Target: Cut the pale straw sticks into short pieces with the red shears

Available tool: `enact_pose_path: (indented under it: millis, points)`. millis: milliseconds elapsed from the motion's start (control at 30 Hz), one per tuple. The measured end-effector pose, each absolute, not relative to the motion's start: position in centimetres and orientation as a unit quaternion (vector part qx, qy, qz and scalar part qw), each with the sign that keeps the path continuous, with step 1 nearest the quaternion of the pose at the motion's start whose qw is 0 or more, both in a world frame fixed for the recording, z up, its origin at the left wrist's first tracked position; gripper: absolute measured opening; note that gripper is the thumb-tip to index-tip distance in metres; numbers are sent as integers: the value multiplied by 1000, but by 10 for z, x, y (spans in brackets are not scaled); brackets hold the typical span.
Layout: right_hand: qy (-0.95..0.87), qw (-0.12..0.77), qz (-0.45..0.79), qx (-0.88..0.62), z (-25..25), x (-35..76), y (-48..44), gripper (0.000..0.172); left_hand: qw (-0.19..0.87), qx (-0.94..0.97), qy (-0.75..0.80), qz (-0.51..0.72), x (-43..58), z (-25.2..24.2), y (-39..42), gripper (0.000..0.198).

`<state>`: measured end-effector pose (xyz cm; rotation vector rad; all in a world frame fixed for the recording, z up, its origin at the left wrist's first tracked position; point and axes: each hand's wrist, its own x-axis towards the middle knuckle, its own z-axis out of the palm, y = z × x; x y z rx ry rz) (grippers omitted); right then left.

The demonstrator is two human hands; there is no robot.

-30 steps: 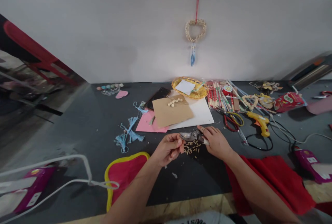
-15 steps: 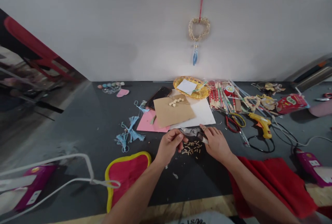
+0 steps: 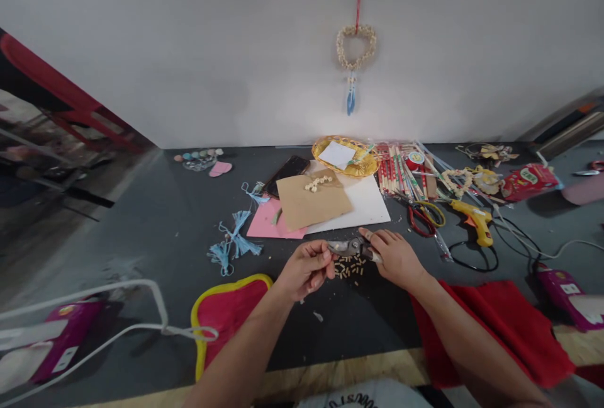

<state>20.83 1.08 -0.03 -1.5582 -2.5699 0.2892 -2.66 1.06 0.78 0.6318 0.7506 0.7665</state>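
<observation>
In the head view my right hand (image 3: 395,258) is wrapped round the handles of a pair of pruning shears (image 3: 348,247), whose blades point left. My left hand (image 3: 306,271) is closed in a pinch at the blade tips. What sits between its fingertips is too small to make out. Below the shears, a scatter of short pale cut pieces (image 3: 353,269) lies on the dark table. Just beyond the hands are brown card (image 3: 315,206), white board (image 3: 372,206) and pink paper (image 3: 264,219). Several pale beads or pieces (image 3: 318,183) rest on the brown card.
A yellow basket (image 3: 365,165), bundled printed sticks (image 3: 394,172), red-and-yellow-handled scissors (image 3: 421,222) and a yellow glue gun (image 3: 476,220) stand to the right. Blue tassels (image 3: 240,238) lie left. A heart-shaped ornament (image 3: 340,49) hangs on the white partition. Red cloth (image 3: 500,332) is under my right forearm.
The fingers of my left hand have shifted at the blade tips, and the lower ones have loosened a little. My right hand keeps its hold on the shears. The view has moved slightly.
</observation>
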Motion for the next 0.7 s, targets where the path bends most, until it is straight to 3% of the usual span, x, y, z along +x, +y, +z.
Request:
enact_pose_path:
  millis: [200,500,700]
  points:
    - [-834,87,78,-539,-5,202,9,40,788,292,368,398,-25,9,11,33]
    - [-821,81,55,-563,-12,202,13,49,655,378,465,460,-15,9,11,34]
    - [-848,76,90,-517,-8,210,13,55,719,349,424,425,-20,9,8,40]
